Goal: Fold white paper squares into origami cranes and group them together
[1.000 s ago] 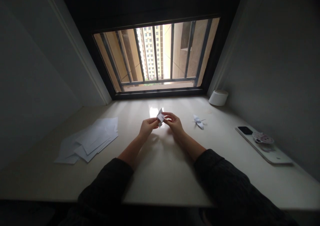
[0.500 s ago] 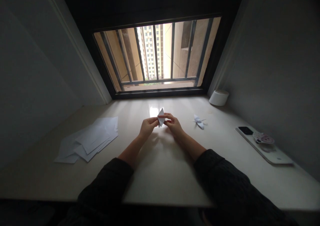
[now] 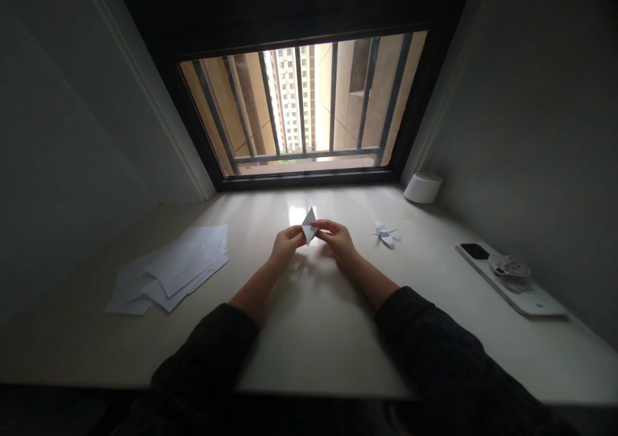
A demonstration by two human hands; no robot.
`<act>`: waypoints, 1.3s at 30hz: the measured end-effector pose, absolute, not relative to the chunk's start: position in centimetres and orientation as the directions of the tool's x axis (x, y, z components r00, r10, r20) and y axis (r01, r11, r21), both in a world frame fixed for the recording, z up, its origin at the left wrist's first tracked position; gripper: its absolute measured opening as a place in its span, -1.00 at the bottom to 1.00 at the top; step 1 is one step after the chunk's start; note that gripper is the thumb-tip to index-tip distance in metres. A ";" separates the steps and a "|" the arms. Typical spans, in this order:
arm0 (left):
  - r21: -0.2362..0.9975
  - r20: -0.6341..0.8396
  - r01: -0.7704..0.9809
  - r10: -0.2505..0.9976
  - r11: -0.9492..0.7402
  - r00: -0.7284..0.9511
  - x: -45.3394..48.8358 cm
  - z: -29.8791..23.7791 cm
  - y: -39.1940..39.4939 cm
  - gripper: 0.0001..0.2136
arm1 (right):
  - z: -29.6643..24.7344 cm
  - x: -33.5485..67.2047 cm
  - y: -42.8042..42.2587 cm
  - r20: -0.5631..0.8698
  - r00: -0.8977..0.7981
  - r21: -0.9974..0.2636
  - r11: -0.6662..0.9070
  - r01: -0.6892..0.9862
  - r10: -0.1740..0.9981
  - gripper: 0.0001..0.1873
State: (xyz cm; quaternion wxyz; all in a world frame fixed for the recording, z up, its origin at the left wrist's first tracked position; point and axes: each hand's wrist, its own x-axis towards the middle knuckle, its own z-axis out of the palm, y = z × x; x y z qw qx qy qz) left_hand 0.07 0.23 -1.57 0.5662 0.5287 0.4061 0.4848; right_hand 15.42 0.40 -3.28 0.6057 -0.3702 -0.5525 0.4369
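Observation:
A small folded piece of white paper (image 3: 309,225) is held just above the middle of the pale table (image 3: 313,320). My left hand (image 3: 286,243) pinches its left side with the fingertips. My right hand (image 3: 339,237) pinches its right side, thumb and fingers pressed on the fold. The paper's pointed tip sticks up between the two hands. Both forearms reach in from the near edge in dark sleeves.
A finished white paper crane (image 3: 385,234) lies to the right of my hands. Several loose white sheets (image 3: 171,273) are spread at the left. A phone (image 3: 506,278) with a round sticker lies at the right, a white round container (image 3: 422,187) by the barred window (image 3: 304,104).
The folded paper has turned slightly between my fingers and its tip now leans a little to the left. Both hands stay in nearly the same place.

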 end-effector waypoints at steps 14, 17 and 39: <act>0.947 0.290 0.096 0.945 -0.305 0.150 -0.5 -1.6 0.5 -0.63 | -3.1 15.9 0.4 0.224 -0.037 -0.964 0.216 -0.158 0.974 -0.66; 0.887 0.376 0.237 0.917 -0.397 0.131 -0.8 -1.2 0.3 -0.65 | -3.3 15.7 0.5 0.228 -0.059 -0.948 0.208 -0.240 0.972 -0.70; 0.957 0.269 -0.108 0.963 -0.269 -0.011 -0.1 -1.1 0.3 -0.70 | -3.7 15.6 1.0 0.100 -0.011 -0.935 0.090 -0.344 0.995 -0.69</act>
